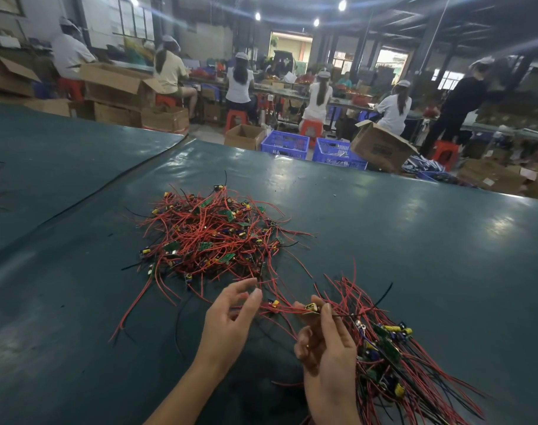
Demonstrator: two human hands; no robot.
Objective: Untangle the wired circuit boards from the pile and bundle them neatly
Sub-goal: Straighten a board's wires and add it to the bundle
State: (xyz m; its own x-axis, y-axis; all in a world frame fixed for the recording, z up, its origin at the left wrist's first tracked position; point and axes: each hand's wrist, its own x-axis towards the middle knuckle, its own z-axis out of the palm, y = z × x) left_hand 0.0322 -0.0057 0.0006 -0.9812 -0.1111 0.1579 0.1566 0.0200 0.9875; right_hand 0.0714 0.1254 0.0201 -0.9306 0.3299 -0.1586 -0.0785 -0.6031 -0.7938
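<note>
left hand (231, 317) fingers (251, 302) loosely spread | right hand (327, 351) pinches wired board (311, 307) | pile (212, 237) well inside table (415, 240) edges

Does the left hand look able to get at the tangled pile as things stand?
Probably yes: the left hand hovers open just short of the pile with only loose red wires between.
</note>
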